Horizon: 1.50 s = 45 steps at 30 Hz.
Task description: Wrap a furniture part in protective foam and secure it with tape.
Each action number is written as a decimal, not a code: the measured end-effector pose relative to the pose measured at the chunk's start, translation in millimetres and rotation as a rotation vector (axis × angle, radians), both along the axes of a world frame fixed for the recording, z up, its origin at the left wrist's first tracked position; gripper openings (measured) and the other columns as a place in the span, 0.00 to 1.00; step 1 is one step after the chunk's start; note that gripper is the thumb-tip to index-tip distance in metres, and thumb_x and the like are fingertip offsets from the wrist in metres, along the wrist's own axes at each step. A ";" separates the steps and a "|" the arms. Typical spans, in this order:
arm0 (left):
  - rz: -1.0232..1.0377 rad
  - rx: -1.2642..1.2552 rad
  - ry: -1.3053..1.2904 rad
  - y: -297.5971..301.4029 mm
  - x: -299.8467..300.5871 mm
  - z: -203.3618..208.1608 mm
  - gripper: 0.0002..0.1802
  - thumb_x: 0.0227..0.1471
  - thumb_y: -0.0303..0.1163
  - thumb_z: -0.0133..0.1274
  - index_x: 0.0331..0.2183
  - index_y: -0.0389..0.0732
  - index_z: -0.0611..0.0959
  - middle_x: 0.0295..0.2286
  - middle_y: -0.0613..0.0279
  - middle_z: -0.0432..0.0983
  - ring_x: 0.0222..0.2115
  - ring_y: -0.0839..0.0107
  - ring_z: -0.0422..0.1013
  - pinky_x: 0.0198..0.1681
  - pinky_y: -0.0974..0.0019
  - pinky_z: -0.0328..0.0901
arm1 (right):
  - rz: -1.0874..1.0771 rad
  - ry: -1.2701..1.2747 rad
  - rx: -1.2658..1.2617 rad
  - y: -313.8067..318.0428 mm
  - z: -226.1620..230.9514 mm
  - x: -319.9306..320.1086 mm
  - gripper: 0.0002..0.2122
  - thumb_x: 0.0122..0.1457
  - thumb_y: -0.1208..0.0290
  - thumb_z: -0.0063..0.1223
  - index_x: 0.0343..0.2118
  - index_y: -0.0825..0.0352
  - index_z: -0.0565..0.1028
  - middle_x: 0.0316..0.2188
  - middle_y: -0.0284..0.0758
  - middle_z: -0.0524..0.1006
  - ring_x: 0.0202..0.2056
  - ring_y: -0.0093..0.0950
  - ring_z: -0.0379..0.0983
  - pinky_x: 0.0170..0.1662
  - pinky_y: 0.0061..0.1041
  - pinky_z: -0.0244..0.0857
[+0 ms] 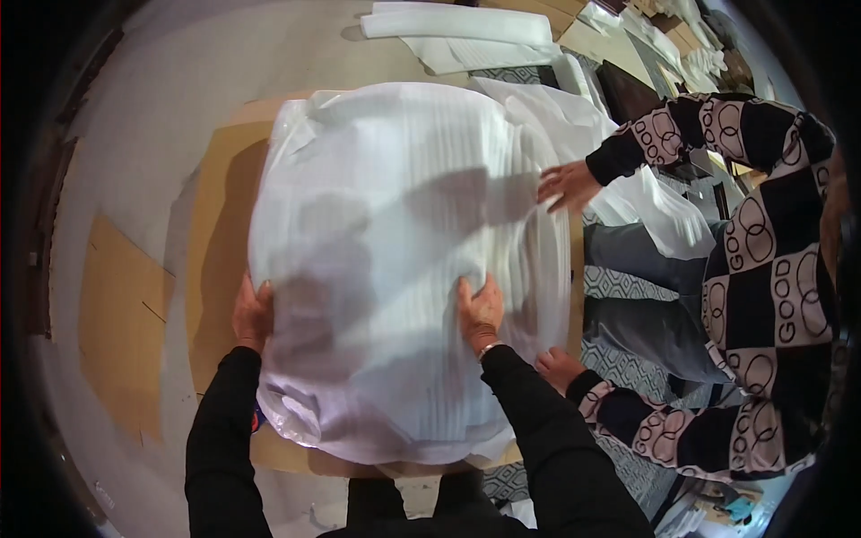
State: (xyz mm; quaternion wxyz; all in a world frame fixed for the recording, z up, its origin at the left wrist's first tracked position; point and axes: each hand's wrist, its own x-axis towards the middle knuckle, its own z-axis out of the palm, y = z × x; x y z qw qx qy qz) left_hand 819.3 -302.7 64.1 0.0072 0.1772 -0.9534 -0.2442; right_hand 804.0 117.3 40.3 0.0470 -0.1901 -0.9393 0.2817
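Note:
A large flat bundle wrapped in white translucent foam sheet point(386, 269) lies in front of me on brown cardboard point(220, 188). My left hand point(253, 314) is at its left edge, closed on the wrapping, with the thumb up and the other fingers partly hidden. On the right part of the top, my right hand point(482, 314) grips the foam sheet, thumb and forefinger showing. Long creases run through the sheet near it. A co-worker's hand point(568, 186) reaches over the bundle's far right side, and that person's other hand point(558, 368) is at the near right edge.
The co-worker in a checked black and pink sweater point(753, 296) stands close on the right. A cut cardboard sheet point(124, 332) lies on the floor at left. Rolled white foam point(457, 25) lies beyond the bundle. Patterned carpet point(628, 359) shows under the co-worker.

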 end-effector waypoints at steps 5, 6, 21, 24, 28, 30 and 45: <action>-0.028 0.075 0.073 2.5 1.1 -6.0 0.35 0.57 0.51 0.41 0.54 0.29 0.66 0.49 0.35 0.66 0.51 0.45 0.63 0.54 0.54 0.59 | -0.030 -0.069 -0.048 -2.8 11.1 -3.0 0.29 0.53 0.48 0.51 0.49 0.70 0.68 0.43 0.49 0.74 0.47 0.47 0.67 0.51 0.42 0.60; -0.004 0.011 0.071 3.8 0.3 -8.0 0.36 0.57 0.52 0.41 0.53 0.29 0.66 0.50 0.35 0.65 0.52 0.46 0.63 0.54 0.55 0.59 | -0.039 -0.053 -0.015 -6.1 17.3 -1.6 0.29 0.53 0.48 0.51 0.49 0.70 0.68 0.42 0.49 0.74 0.47 0.47 0.68 0.51 0.42 0.60; 0.109 0.622 -0.924 -38.0 358.6 -7.7 0.27 0.60 0.46 0.38 0.54 0.37 0.66 0.50 0.53 0.66 0.50 0.62 0.62 0.53 0.59 0.55 | -0.465 -0.192 -0.432 -11.1 73.2 484.4 0.23 0.54 0.65 0.50 0.52 0.70 0.66 0.49 0.47 0.71 0.50 0.45 0.67 0.53 0.38 0.62; -0.160 0.470 -1.263 9.3 402.3 14.6 0.27 0.59 0.48 0.40 0.52 0.39 0.67 0.48 0.55 0.67 0.47 0.63 0.64 0.50 0.58 0.57 | -0.649 -0.406 -0.637 -6.5 62.9 565.6 0.24 0.53 0.64 0.49 0.51 0.72 0.67 0.47 0.48 0.73 0.49 0.45 0.69 0.53 0.37 0.63; -0.515 0.271 -1.290 74.9 374.7 28.9 0.27 0.57 0.52 0.43 0.50 0.42 0.69 0.46 0.57 0.69 0.43 0.64 0.67 0.45 0.57 0.60 | -0.946 -0.249 -0.860 -10.3 43.6 656.5 0.23 0.51 0.63 0.49 0.49 0.72 0.69 0.45 0.49 0.74 0.46 0.47 0.70 0.51 0.38 0.64; -0.641 0.209 -1.182 121.3 345.1 27.4 0.27 0.56 0.53 0.44 0.49 0.43 0.70 0.44 0.58 0.70 0.41 0.64 0.68 0.42 0.57 0.62 | -1.106 -0.193 -0.959 -16.4 33.5 710.9 0.21 0.51 0.63 0.48 0.46 0.71 0.72 0.44 0.50 0.75 0.46 0.46 0.71 0.50 0.39 0.64; -1.375 -0.071 -1.164 492.9 655.6 -16.6 0.19 0.58 0.47 0.47 0.39 0.41 0.77 0.25 0.70 0.73 0.23 0.79 0.68 0.23 0.74 0.60 | -2.365 0.253 -1.127 -169.7 -104.4 1181.2 0.20 0.53 0.62 0.51 0.45 0.71 0.74 0.31 0.42 0.78 0.30 0.34 0.76 0.31 0.34 0.68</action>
